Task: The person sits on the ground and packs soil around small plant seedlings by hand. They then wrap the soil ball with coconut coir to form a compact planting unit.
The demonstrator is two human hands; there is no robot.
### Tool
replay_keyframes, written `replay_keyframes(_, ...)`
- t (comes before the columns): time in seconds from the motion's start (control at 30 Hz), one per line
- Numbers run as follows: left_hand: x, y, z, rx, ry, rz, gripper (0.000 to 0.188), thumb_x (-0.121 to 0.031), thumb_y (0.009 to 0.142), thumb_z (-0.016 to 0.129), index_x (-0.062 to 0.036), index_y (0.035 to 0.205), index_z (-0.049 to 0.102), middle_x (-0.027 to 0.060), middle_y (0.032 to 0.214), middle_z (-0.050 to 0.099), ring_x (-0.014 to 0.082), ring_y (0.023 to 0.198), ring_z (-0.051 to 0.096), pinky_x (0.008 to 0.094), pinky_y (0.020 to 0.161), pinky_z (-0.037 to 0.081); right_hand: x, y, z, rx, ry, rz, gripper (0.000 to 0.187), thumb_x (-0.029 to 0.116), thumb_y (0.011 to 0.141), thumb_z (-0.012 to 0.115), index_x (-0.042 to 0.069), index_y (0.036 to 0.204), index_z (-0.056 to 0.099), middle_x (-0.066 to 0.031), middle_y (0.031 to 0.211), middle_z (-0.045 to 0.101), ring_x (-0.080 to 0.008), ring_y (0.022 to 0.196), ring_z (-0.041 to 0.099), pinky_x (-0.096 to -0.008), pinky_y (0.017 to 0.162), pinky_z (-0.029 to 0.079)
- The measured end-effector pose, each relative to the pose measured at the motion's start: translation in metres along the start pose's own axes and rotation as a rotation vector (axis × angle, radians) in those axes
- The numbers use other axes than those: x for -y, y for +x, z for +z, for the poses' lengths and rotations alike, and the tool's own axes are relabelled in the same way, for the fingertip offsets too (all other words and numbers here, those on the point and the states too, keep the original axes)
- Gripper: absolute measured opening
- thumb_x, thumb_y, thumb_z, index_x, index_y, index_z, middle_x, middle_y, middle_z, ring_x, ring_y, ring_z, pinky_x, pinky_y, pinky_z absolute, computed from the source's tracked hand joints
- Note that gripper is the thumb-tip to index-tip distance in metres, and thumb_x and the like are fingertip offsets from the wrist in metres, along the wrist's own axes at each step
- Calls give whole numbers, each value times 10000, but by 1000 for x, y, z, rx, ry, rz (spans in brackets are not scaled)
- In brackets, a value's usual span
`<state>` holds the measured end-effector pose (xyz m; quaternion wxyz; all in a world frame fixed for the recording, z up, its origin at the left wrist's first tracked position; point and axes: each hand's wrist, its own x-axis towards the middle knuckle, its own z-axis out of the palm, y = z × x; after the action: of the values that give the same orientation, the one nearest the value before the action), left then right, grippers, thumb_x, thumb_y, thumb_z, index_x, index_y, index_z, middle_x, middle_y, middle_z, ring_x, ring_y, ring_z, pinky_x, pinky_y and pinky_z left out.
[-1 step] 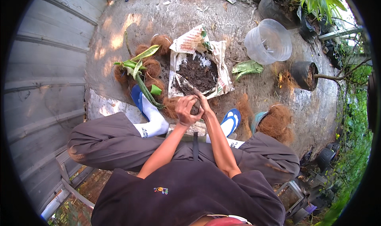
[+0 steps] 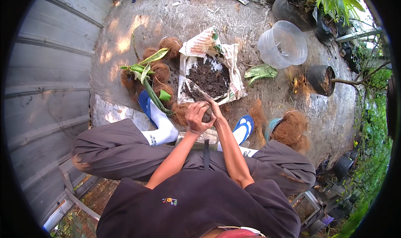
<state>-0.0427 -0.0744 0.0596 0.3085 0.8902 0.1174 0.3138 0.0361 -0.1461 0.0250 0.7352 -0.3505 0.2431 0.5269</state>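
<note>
My left hand (image 2: 195, 117) and my right hand (image 2: 215, 112) are cupped together around a dark ball of soil (image 2: 206, 115), between my feet. The left fingers curl over it, while the right palm presses from the other side. Both hands look soiled, and the fingers hide most of the ball. Just beyond them an opened white sack (image 2: 182, 77) lies on the ground with loose dark soil (image 2: 209, 77) spread on it.
Brown coconut-fibre bundles (image 2: 170, 45) and snake plant cuttings (image 2: 144, 71) lie at left. A clear plastic tub (image 2: 282, 44), a folded green leaf (image 2: 261, 72), a black pot (image 2: 319, 80) with a thin trunk, and more loose fibre (image 2: 291, 130) are at right. A metal wall (image 2: 50, 83) bounds the left.
</note>
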Motion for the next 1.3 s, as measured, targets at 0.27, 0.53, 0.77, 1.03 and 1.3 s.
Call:
replay_keyframes(0.27, 3, 22, 7, -27, -104, -62, 297, -296, 797, 752, -47, 951, 701, 129, 1024, 704, 344, 1002, 665, 471, 927, 496, 11, 6, -5, 27, 46, -56, 307, 351, 1018, 576, 81, 1138, 658, -64, 1001, 698, -196, 883, 699, -367, 815, 617)
replay_keyframes(0.53, 16, 18, 15, -72, -98, -334, 165, -151, 815, 716, -32, 921, 670, 128, 983, 716, 344, 956, 665, 444, 895, 481, 6, -3, 15, -2, -21, -24, 332, 440, 984, 691, 138, 1121, 679, 6, 951, 672, -130, 827, 659, -310, 728, 585)
replay_keyframes(0.77, 12, 16, 20, -51, -99, -359, 180, -132, 788, 703, -25, 929, 671, 140, 969, 708, 351, 941, 662, 445, 886, 492, 2, 3, 12, -19, 37, -40, 398, 539, 975, 673, 153, 1073, 668, -2, 951, 673, -139, 832, 664, -321, 733, 590)
replay_keyframes(1.03, 6, 20, 24, 14, -11, -92, 233, -126, 738, 737, -89, 968, 754, 76, 1056, 745, 310, 1037, 700, 458, 939, 511, -15, 50, -53, 139, 246, -3, 436, 432, 1030, 565, 67, 1261, 625, -123, 1142, 676, -250, 1063, 675, -438, 959, 567)
replay_keyframes(1.3, -3, 24, 17, 24, -54, 19, 92, -134, 783, 756, -82, 834, 701, 78, 909, 724, 290, 933, 706, 427, 864, 556, -20, 56, -62, 179, 247, -39, 245, 236, 1043, 492, 61, 1062, 661, -54, 973, 704, -190, 876, 697, -311, 779, 615)
